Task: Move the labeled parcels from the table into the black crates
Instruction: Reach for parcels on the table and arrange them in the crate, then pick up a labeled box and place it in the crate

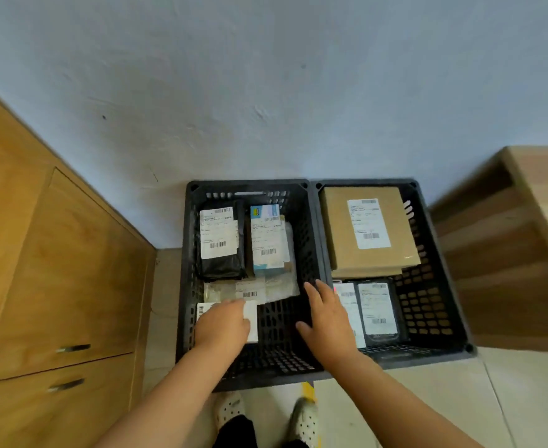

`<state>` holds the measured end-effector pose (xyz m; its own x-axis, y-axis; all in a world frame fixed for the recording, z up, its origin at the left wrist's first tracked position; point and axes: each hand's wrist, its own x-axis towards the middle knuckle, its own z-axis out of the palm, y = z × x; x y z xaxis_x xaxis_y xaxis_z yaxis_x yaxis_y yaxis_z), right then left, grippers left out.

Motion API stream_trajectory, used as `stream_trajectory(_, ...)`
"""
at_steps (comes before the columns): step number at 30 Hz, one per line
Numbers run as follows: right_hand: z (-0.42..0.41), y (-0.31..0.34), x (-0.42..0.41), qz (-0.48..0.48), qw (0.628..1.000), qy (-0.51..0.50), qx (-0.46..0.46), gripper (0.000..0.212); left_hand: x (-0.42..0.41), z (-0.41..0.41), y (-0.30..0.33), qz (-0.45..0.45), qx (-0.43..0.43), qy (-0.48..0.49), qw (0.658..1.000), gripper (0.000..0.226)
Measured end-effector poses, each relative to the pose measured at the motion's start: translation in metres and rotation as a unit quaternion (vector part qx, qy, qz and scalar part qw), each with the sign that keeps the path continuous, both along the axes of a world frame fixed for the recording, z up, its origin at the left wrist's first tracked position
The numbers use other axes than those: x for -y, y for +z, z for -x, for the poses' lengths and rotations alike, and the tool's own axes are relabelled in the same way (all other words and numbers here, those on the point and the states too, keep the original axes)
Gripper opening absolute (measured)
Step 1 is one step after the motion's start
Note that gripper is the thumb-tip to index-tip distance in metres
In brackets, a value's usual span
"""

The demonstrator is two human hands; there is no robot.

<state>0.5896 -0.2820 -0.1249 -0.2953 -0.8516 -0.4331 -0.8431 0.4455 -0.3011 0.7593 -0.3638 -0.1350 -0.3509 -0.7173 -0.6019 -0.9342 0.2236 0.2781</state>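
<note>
Two black crates stand side by side on the floor against the wall. The left crate (pixel 188 260) holds a black labeled bag (pixel 221 240), a white-and-blue box (pixel 268 240), a clear bagged parcel (pixel 266 291) and a white parcel (pixel 251 318). My left hand (pixel 222 324) rests on top of that white parcel at the crate's near left. My right hand (pixel 326 315) hovers with straight fingers over the divide between the crates, holding nothing. The right crate (pixel 440 312) holds a brown cardboard box (pixel 369 231) and two flat labeled parcels (pixel 376 310).
A wooden cabinet (pixel 56 286) with two drawer handles stands to the left. Wooden shelving (pixel 518 247) stands to the right. My feet in white shoes (pixel 301 421) are on the pale tiled floor just before the crates.
</note>
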Motion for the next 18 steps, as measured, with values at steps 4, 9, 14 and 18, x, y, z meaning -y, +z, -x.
stream_trajectory(4, 0.039, 0.053, -0.017, 0.052, 0.996, -0.070, 0.009, 0.068, -0.008, 0.034, 0.054, 0.040, -0.057, 0.014, 0.997, 0.033)
stream_trajectory(9, 0.101, 0.107, -0.063, 0.110, 0.985, -0.133, 0.004, 0.056, -0.034, 0.098, 0.108, 0.075, -0.117, -0.016, 0.990, 0.037)
stream_trajectory(14, 0.179, 0.149, -0.139, 0.157, 0.968, -0.193, 0.009, 0.052, -0.091, 0.186, 0.153, 0.093, -0.164, -0.044, 0.981, 0.038)
stream_trajectory(18, 0.257, 0.177, -0.222, 0.159, 0.960, -0.228, -0.015, 0.051, -0.154, 0.270, 0.181, 0.093, -0.200, -0.077, 0.972, 0.041)
